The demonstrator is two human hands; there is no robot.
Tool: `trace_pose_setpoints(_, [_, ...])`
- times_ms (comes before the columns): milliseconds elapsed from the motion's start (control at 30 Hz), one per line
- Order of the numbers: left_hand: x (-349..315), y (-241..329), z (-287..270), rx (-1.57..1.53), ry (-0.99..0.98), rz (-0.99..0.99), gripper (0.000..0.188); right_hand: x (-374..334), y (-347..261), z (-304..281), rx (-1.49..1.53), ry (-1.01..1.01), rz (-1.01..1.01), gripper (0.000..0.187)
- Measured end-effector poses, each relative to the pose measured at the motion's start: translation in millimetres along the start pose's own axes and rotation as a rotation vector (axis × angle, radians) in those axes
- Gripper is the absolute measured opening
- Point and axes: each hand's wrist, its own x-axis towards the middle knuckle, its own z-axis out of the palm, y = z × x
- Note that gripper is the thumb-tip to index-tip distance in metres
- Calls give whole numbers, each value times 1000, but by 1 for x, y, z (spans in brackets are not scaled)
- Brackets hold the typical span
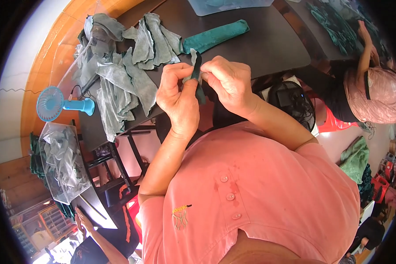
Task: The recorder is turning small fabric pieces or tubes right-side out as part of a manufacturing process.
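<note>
Both my hands are raised over the near edge of the dark table. A small folded piece of dark green velvety fabric (197, 66), pale on its reverse, stands upright between them. My left hand (178, 99) is closed on it, thumb against bent fingers. My right hand (231, 86) pinches at the fabric's right edge; whether a needle or thread is also between those fingertips is too small to tell. Just beyond lies a rolled green velvet cloth (215, 36). To its left are grey-green fabric pieces (154, 42) in loose stacks, some hanging over the table edge.
A blue fan (50, 103) is at the left table edge, above a clear bin (64, 160) of pale fabric. A translucent tub (229, 5) stands at the far side of the dark table (273, 44). Other people (374, 92) work at right and lower left.
</note>
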Motion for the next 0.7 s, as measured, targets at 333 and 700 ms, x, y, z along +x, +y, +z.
trace_pose_setpoints(333, [-3, -9, -4, -84, -19, -107, 23, -8, -13, -7, 245, -94, 96, 9])
trace_pose_setpoints(700, [9, 10, -6, -503, -60, -410, 27, -7, -21, -17, 385, -186, 214, 10])
